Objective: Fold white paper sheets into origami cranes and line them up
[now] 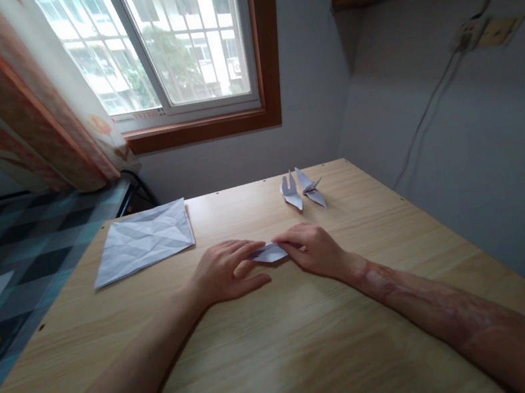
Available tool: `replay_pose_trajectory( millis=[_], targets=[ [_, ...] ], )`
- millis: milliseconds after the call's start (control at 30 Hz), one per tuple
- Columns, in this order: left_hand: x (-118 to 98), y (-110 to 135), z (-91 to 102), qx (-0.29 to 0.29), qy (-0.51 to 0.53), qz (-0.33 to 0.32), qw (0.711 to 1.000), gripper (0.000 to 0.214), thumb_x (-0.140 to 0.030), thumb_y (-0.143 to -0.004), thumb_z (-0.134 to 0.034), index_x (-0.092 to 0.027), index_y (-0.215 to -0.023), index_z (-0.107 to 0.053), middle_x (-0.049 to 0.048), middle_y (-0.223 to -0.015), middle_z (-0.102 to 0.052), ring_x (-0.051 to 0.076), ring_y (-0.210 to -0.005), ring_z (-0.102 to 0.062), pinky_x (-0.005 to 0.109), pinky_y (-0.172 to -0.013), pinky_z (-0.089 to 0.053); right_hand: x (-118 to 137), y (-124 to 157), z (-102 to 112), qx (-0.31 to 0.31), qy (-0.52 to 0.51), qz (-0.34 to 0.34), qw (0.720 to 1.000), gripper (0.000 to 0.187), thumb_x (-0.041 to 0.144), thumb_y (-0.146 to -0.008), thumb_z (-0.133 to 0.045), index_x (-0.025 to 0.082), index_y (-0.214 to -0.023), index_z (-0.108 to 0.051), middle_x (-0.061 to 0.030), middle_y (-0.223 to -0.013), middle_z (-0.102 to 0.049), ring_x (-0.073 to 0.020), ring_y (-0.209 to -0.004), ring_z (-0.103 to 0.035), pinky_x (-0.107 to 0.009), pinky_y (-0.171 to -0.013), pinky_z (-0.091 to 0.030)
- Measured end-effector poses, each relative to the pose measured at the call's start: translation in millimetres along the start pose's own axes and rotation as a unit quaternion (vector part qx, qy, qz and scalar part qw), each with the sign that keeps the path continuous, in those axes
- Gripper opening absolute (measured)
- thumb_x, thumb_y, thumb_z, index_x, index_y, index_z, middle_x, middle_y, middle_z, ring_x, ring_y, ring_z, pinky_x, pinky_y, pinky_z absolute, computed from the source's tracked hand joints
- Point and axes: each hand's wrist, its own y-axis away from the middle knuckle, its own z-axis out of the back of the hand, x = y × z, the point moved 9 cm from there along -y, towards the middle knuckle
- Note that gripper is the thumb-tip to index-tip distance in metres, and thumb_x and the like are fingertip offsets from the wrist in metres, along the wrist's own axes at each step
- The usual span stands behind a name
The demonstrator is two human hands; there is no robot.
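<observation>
A small folded white paper (272,253) is lying near the middle of the desk (279,349). The right hand (315,249) is pinching its right end with fingers drawn close together. The left hand (225,271) is resting its fingers on the left end, its thumb standing apart; from here I can't tell whether they're gripping or only pressing. Beyond, two folded paper figures (292,197) are sitting side by side, and a creased white sheet (148,239) is lying to the left.
</observation>
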Motion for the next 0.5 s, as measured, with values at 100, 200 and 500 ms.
replay_pose_trajectory(
  millis=[100, 200, 500],
  targets=[
    [6, 1, 1.6, -0.023, 0.018, 0.033, 0.999, 0.026, -0.035, -0.105, -0.074, -0.022, -0.127, -0.078, 0.0091, -0.108, -0.086, 0.022, -0.091, -0.083, 0.033, -0.082, -0.065, -3, -1, 4, -0.019, -0.039, -0.020, 0.999, 0.018, 0.018, -0.107, -0.068, 0.023, -0.117, -0.082, -0.0061, -0.112, -0.087, -0.0230, -0.102, -0.082, -0.037, -0.096, -0.060],
    [16, 1, -0.4, -0.035, 0.104, 0.094, 0.990, 0.019, -0.029, -0.107, -0.068, -0.020, -0.117, -0.081, 0.0082, -0.103, -0.085, 0.019, -0.087, -0.080, 0.027, -0.076, -0.063, -5, -1, 6, -0.022, -0.064, -0.038, 0.997, 0.018, 0.023, -0.110, -0.065, 0.022, -0.117, -0.082, -0.0066, -0.111, -0.087, -0.0224, -0.099, -0.082, -0.036, -0.093, -0.061],
    [54, 12, -23.7, -0.002, 0.308, 0.303, 0.902, 0.033, -0.046, -0.098, -0.078, -0.016, -0.107, -0.085, 0.0036, -0.091, -0.083, 0.018, -0.078, -0.072, 0.025, -0.070, -0.056, -15, 0, 0, -0.012, -0.111, -0.081, 0.990, 0.019, 0.029, -0.107, -0.069, 0.024, -0.121, -0.080, -0.0058, -0.112, -0.086, -0.0231, -0.098, -0.079, -0.034, -0.088, -0.059]
  ],
)
